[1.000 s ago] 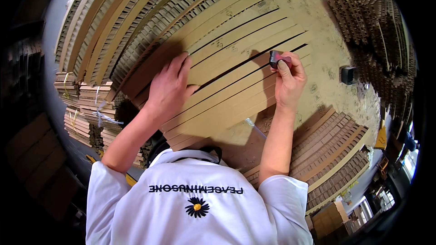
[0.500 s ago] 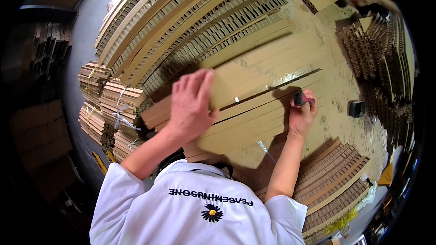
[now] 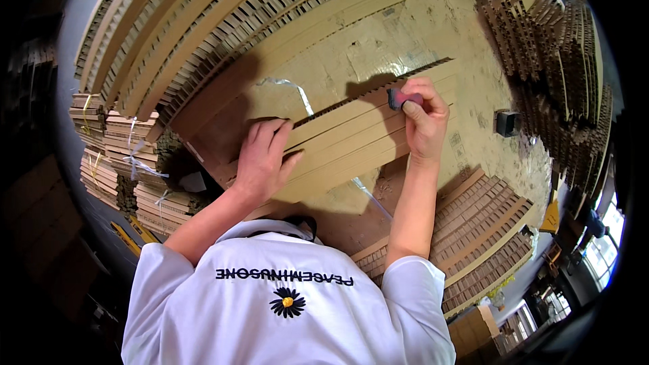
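Stamp (image 3: pixel 404 99), red and black, is gripped in my right hand (image 3: pixel 427 122) over the cardboard strips (image 3: pixel 351 143); my left hand (image 3: pixel 262 162) lies across their left part, whether gripping one I cannot tell.

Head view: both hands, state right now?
Left hand: thumb and fingers apart at the cardboard strips; whether it grips one cannot be told.
Right hand: closed, holding a small red-and-black stamp-like tool.
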The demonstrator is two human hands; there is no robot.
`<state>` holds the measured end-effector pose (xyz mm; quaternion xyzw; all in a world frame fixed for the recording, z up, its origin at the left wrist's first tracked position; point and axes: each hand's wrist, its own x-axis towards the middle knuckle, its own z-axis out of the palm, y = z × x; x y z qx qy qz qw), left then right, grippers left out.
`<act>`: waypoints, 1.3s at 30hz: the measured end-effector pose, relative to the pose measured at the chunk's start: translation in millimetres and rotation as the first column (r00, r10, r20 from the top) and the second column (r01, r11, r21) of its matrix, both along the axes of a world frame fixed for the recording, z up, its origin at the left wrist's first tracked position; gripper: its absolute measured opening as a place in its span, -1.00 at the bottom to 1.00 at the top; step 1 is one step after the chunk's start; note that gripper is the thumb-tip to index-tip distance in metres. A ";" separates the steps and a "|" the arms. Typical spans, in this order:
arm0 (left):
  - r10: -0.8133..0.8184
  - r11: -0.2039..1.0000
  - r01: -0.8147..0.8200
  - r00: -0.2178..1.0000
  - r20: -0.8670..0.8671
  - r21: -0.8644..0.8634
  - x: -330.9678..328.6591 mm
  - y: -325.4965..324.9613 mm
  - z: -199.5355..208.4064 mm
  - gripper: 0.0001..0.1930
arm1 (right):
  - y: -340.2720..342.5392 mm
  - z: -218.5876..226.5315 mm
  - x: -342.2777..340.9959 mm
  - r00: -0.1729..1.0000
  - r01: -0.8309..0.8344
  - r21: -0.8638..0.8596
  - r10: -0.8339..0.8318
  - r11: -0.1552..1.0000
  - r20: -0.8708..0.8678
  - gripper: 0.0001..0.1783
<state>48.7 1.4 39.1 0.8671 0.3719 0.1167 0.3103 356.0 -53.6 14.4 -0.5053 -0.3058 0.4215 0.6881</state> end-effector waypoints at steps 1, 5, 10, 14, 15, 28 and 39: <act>-0.017 1.000 0.018 0.999 -0.037 0.018 -1.6 -6.4 3.8 -0.22 | -0.1 -2.0 4.2 1.000 0.008 0.013 -0.008 1.000 0.011 -0.74; -0.160 0.987 0.152 0.952 -0.261 -0.050 -3.3 -36.3 16.9 0.13 | -8.8 -5.0 15.5 0.988 0.093 0.077 -0.082 0.993 -0.129 -0.79; -0.218 0.975 0.223 0.924 -0.314 -0.021 -7.9 -45.1 3.9 0.21 | -0.8 -5.6 9.4 0.977 0.150 0.096 -0.133 0.984 -0.168 -0.78; -0.113 0.991 0.127 0.957 -0.269 0.035 -49.8 -5.9 2.1 0.16 | 20.7 9.1 -6.5 0.999 -0.021 0.045 0.019 0.999 0.036 -0.77; -0.146 0.983 0.169 0.951 -0.272 0.066 -63.0 5.1 2.5 0.15 | 29.4 15.1 -13.0 0.988 -0.093 -0.001 0.093 0.996 0.123 -0.76; -0.031 0.997 0.044 0.975 -0.222 0.056 -71.9 -0.7 -19.3 0.12 | 70.5 -3.8 68.5 0.954 0.206 0.129 -0.228 0.970 0.195 -0.83; -0.038 0.997 0.050 0.981 -0.190 0.057 -72.0 3.8 -20.3 0.17 | 44.0 -4.2 75.5 0.994 -0.021 0.057 0.015 0.998 0.105 -0.79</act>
